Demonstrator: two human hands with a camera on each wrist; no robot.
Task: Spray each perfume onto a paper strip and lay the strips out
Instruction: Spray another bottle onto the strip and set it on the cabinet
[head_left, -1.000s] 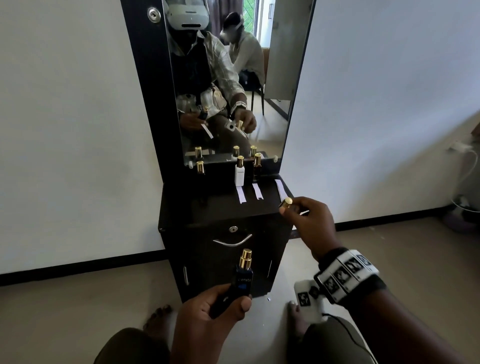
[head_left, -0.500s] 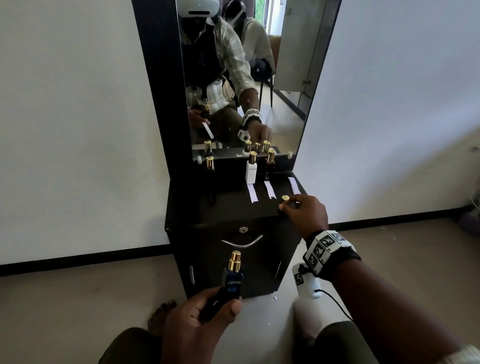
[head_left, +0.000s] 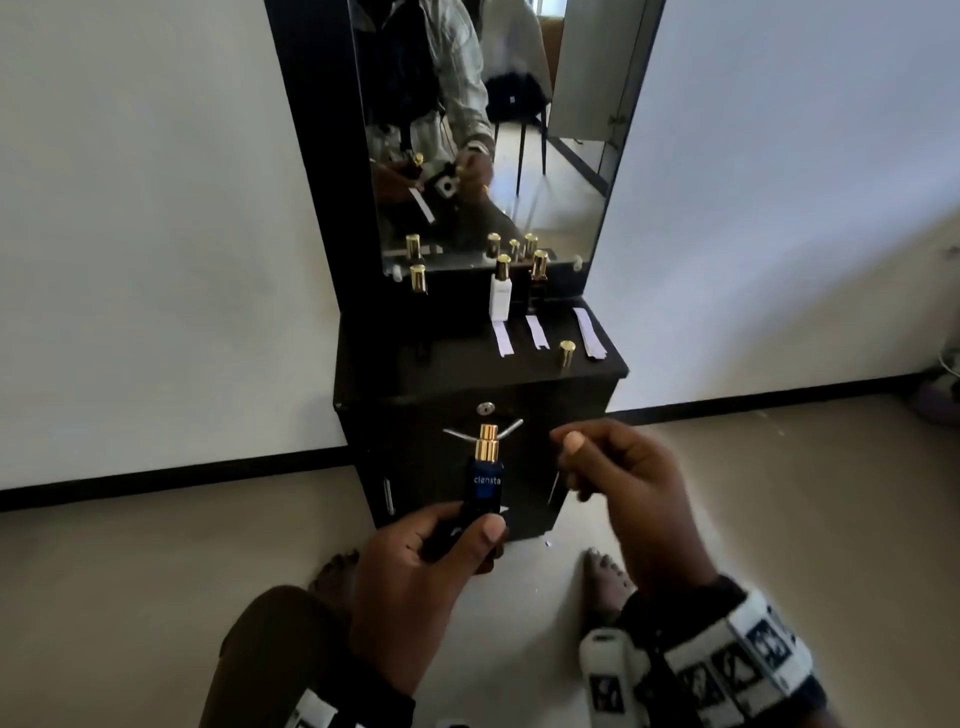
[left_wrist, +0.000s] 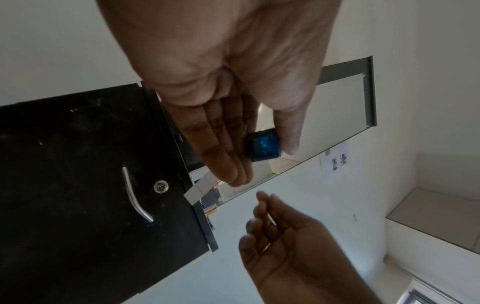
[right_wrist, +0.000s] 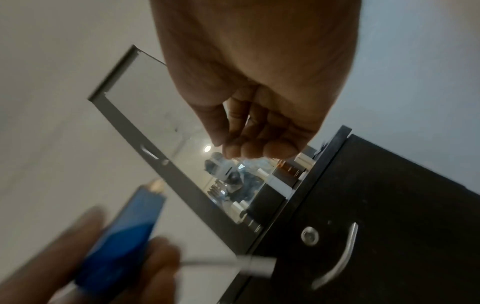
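The blue perfume bottle (head_left: 485, 486) sits uncapped in the left hand (head_left: 421, 566), fingers wrapped round it along with a paper strip (right_wrist: 228, 264), so this one looks next to be sprayed. Its gold cap (head_left: 567, 353) stands on the desk (head_left: 415, 364) among three laid-out strips (head_left: 503, 338). The right hand (head_left: 623, 483) hovers just beside, loosely curled and empty.

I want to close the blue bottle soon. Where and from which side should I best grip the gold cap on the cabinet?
Pinch the gold cap by its round sides, from above; it stands upright between two strips, apart from both.
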